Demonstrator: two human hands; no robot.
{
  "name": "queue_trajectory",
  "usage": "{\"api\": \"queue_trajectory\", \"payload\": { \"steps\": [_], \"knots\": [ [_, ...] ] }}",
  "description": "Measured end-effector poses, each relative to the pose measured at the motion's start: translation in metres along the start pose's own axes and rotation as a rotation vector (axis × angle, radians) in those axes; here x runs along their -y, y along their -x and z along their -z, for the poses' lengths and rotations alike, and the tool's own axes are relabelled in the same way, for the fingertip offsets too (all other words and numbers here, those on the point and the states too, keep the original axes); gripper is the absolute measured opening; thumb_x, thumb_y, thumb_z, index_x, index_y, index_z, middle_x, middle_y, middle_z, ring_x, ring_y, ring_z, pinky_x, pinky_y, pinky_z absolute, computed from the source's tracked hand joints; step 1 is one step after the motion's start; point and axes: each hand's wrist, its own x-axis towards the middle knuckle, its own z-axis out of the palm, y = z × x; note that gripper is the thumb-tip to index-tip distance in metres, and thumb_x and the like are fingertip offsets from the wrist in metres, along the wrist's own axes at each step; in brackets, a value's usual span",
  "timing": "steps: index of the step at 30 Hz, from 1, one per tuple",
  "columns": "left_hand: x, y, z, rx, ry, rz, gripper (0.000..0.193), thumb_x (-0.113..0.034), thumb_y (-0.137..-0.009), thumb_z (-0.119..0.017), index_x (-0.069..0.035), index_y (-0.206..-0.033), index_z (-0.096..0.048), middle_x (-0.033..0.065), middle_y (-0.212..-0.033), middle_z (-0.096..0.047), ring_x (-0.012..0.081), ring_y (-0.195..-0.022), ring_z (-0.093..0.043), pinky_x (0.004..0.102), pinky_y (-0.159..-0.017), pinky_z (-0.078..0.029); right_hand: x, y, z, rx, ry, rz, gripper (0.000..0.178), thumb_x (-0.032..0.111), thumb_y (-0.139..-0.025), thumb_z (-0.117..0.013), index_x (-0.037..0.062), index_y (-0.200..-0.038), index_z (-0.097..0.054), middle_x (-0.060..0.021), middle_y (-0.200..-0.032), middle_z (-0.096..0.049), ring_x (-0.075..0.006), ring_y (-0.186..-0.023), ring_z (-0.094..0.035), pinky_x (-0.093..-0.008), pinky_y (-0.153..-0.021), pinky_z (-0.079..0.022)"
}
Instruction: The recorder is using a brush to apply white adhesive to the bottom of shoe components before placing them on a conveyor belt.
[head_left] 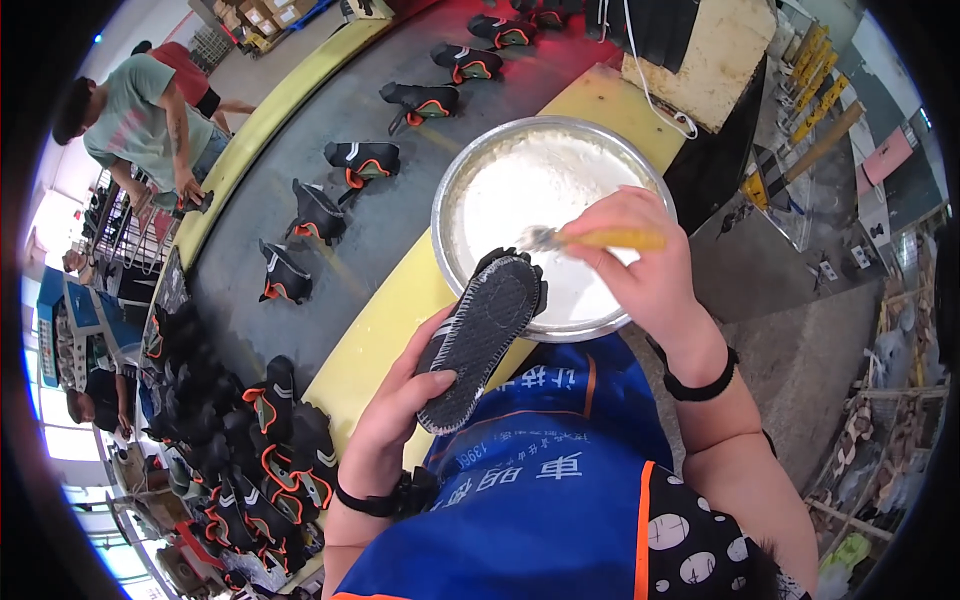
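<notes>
My left hand (405,390) grips a black shoe upper (487,340), turned so its flat, stitched underside faces up. Pale zigzag stitching runs around the edge of that underside. Between the fingers of my right hand (640,275) is a brush with a yellow handle (625,238), its bristles blurred by motion. The brush tip hovers just past the toe end of the shoe upper, over a round metal bowl (447,185). A white substance (520,185) fills the bowl; whether it is paste or liquid I cannot tell. The upper's toe overlaps the bowl's near rim.
A dark conveyor belt (385,265) with yellow edging (385,325) carries several black-and-orange shoe uppers (362,160). More uppers lie heaped (240,440) at lower left. Across the belt stands a co-worker (150,110). A machine (705,75) is beyond the bowl, and racks (880,400) stand at right.
</notes>
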Motion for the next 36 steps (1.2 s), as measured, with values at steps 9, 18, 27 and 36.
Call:
{"api": "queue_trajectory", "payload": {
  "steps": [9, 18, 27, 36],
  "knots": [
    [-0.003, -0.006, -0.004, 0.045, -0.057, 0.057, 0.081, -0.016, -0.079, -0.058, 0.003, -0.152, -0.031, 0.0181, -0.147, -0.046, 0.0258, -0.137, -0.045, 0.0361, -0.115, -0.031, 0.011, -0.010, 0.000, 0.256, -0.093, 0.307, 0.011, 0.016, -0.079, -0.077, 0.0152, -0.087, -0.070, 0.0018, -0.089, -0.068, -0.0188, -0.086, -0.064, -0.0382, -0.095, -0.039],
    [-0.001, 0.007, -0.002, 0.009, 0.135, 0.074, 0.089, -0.026, -0.074, -0.060, 0.003, -0.153, -0.029, 0.0199, -0.149, -0.044, 0.0273, -0.137, -0.045, 0.0360, -0.116, -0.030, 0.016, -0.005, -0.008, 0.144, -0.485, 0.057, 0.010, 0.004, -0.081, -0.076, 0.0041, -0.089, -0.070, -0.0067, -0.088, -0.067, -0.0223, -0.083, -0.064, -0.0315, -0.076, -0.049],
    [0.010, 0.013, 0.003, -0.031, 0.120, 0.044, 0.094, -0.027, -0.071, -0.064, 0.001, -0.153, -0.029, 0.0203, -0.148, -0.044, 0.0282, -0.136, -0.047, 0.0374, -0.114, -0.034, 0.003, 0.003, -0.014, 0.063, -0.280, -0.115, 0.010, 0.003, -0.086, -0.072, 0.0022, -0.093, -0.066, -0.0082, -0.084, -0.067, -0.0170, -0.073, -0.068, -0.0270, -0.069, -0.054],
    [0.017, 0.012, -0.002, -0.081, 0.025, -0.105, 0.094, -0.025, -0.071, -0.066, -0.001, -0.154, -0.028, 0.0190, -0.147, -0.045, 0.0277, -0.134, -0.048, 0.0381, -0.113, -0.035, 0.018, 0.014, -0.027, 0.073, -0.190, -0.267, 0.016, 0.008, -0.093, -0.067, 0.0033, -0.084, -0.055, -0.0022, -0.065, -0.059, -0.0066, -0.052, -0.055, -0.0238, -0.049, -0.040]
  ]
}}
